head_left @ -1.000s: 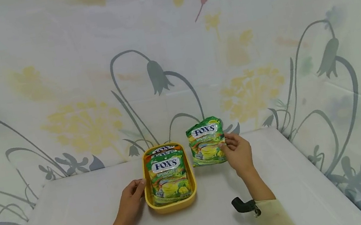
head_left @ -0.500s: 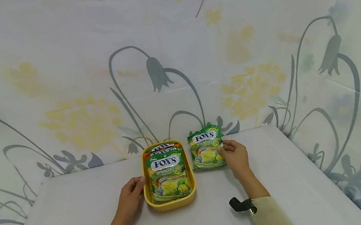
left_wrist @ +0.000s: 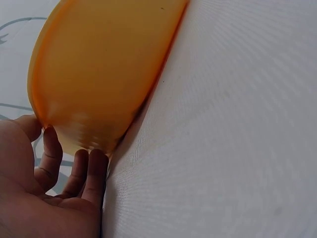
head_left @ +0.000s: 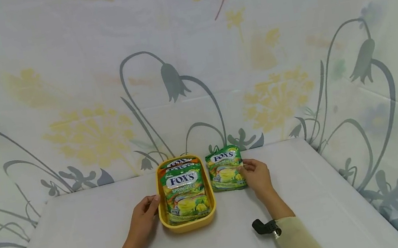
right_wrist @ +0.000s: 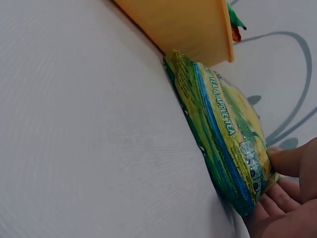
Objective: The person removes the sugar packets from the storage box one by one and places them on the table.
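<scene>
A yellow plastic tray stands on the white table, with a green Fox's Spring Tea candy bag lying on top inside it. Orange Fox's packets peek out behind that bag. My left hand grips the tray's left side, thumb at the rim and fingertips against the outer wall. Just right of the tray, my right hand pinches the right edge of a second green candy bag, thumb on its front. In the right wrist view this bag's bottom edge rests on the table, close to the tray wall.
The white tabletop reaches back to a wall cloth printed with grey and yellow flowers. Both wrists wear small black camera mounts.
My right hand has lowered the second candy bag onto the table and drawn it slightly left, nearer the tray. The left hand and tray stay in place.
</scene>
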Available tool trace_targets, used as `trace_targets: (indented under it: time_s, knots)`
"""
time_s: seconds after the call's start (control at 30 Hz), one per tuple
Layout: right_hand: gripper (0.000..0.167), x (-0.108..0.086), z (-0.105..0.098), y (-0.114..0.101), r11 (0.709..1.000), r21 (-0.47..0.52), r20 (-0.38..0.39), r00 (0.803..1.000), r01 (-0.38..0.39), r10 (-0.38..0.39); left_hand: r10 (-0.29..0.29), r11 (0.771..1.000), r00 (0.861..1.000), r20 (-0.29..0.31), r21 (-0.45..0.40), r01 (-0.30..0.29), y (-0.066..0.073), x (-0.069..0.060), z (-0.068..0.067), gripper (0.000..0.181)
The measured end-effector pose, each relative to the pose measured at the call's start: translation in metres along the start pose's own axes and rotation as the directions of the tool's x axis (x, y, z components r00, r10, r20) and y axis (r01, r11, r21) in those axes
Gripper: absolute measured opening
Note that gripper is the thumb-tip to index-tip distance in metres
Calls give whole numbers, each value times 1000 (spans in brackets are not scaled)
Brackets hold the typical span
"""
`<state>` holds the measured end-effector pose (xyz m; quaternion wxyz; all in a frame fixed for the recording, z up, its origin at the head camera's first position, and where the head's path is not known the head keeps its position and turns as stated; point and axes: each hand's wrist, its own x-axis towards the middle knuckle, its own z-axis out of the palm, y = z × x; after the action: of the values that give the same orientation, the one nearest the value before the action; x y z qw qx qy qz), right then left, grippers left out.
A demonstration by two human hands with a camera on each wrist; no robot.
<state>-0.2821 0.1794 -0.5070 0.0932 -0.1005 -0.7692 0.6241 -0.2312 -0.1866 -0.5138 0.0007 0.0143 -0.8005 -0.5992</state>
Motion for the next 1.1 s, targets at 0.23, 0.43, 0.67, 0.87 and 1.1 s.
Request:
trace_targets:
  time_s: [0.23,0.43,0.67,0.87,1.1]
  knots:
    - [41,4,1,7,999,-43,53,999,5,-3,2,1000,1000,0,2,-2,1,-1,-1,47]
    - [45,4,-1,7,990,-129,113,993,56,-42,-10,1000,1000,5,-9,10,3,-1,0,49]
    - [50,2,-4,3,950,-261,151,979,172,-136,-22,1000,1000,-2,-17,22,1,2,1,49]
    - [53,0,-5,-1,921,-305,150,967,242,-204,-34,999,999,3,-30,34,-2,4,2,50]
    - [50,-5,-1,-19,875,-324,135,933,359,-333,-33,999,999,2,-32,33,-2,4,1,50]
